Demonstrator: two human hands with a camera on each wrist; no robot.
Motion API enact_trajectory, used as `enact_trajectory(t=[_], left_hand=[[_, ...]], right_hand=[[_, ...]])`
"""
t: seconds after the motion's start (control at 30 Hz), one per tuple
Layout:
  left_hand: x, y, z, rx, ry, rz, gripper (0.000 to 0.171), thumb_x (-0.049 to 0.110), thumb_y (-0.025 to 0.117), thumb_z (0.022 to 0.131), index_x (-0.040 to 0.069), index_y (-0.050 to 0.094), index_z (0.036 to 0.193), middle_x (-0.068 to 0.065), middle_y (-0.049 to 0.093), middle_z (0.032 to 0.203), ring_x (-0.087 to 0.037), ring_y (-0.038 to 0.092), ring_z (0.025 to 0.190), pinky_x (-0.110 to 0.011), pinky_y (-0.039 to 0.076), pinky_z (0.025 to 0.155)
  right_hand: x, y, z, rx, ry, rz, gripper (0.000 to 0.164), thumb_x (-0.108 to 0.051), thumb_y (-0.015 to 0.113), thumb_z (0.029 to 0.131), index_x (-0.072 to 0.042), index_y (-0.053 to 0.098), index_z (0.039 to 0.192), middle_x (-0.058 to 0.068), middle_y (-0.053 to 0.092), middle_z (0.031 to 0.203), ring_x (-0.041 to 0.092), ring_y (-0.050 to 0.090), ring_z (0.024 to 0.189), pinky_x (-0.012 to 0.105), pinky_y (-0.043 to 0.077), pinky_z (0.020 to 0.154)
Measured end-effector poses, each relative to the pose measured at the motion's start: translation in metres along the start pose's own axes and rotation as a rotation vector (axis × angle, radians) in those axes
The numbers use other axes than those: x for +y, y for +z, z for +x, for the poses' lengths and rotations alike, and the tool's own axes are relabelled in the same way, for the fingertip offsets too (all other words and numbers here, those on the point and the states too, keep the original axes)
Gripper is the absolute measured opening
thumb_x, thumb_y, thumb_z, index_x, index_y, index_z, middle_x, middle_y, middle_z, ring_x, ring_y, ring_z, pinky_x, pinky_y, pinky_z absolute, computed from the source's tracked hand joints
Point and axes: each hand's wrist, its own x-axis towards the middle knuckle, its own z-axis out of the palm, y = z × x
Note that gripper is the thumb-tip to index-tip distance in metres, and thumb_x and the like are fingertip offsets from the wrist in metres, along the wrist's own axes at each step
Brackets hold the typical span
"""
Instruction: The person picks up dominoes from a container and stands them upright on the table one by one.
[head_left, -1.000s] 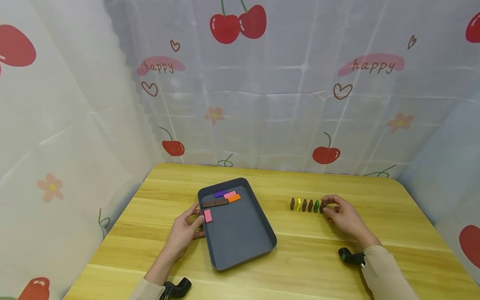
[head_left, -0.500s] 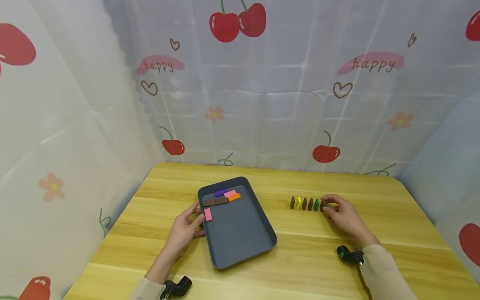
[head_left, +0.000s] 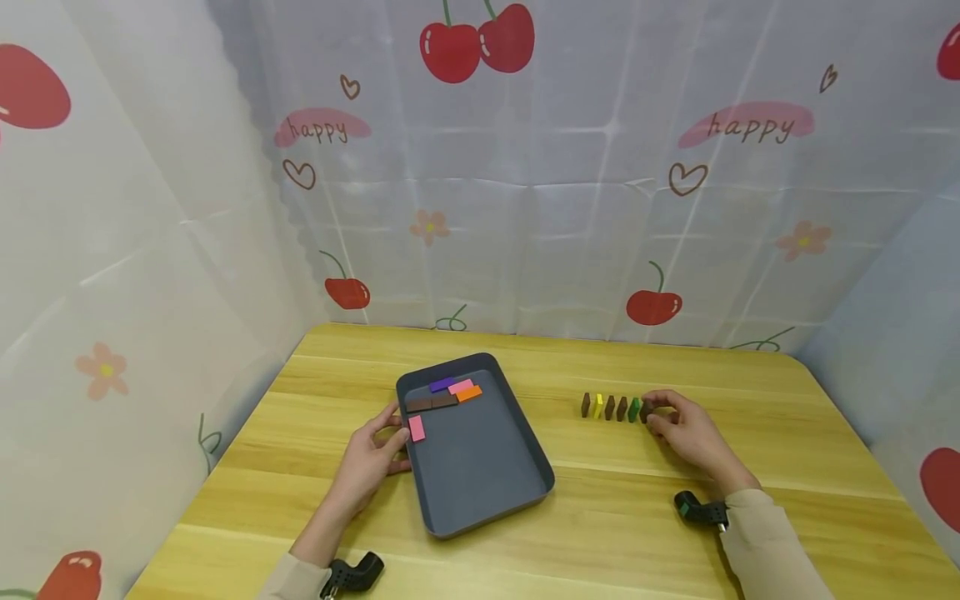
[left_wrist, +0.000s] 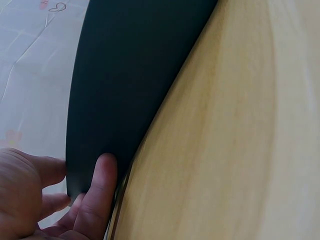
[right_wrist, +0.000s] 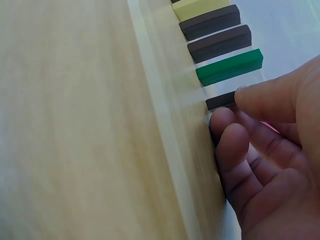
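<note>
At the right of the head view, my right hand (head_left: pixel 693 433) pinches a dark brown domino (right_wrist: pixel 220 101) between thumb and fingers, at the end of a row. The domino stands on edge, partly covered by the fingers. Beside it comes a green domino (head_left: pixel 634 409), then two brown ones, a yellow domino (head_left: pixel 598 406) and one more brown domino (head_left: pixel 586 405), all upright with small gaps. My left hand (head_left: pixel 363 462) grips the left side of a dark grey tray (head_left: pixel 483 475), thumb at the rim and other fingers against the outer wall.
Inside the tray, toward its far left, lie flat a purple domino (head_left: pixel 442 385), an orange domino (head_left: pixel 468 393), two pink ones and two brown ones (head_left: pixel 444 401). A wooden table (head_left: pixel 600 533) carries everything. A cherry-patterned curtain (head_left: pixel 525 233) hangs behind it.
</note>
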Motion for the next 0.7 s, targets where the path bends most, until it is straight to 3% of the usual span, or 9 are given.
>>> enact_trajectory(t=[0.7], left_hand=[[0.0013, -0.0002, -0.0028, -0.011, 0.007, -0.001, 0.061, 0.009, 0.059, 0.105, 0.013, 0.036, 0.161, -0.020, 0.045, 0.142, -0.034, 0.068, 0.115, -0.040, 0.067, 0.078]], right_hand=[[0.0050, 0.0002, 0.0000, 0.020, -0.019, -0.027, 0.040, -0.012, 0.063, 0.103, -0.002, 0.055, 0.141, 0.025, 0.059, 0.135, 0.022, 0.065, 0.093, 0.026, 0.053, 0.069]])
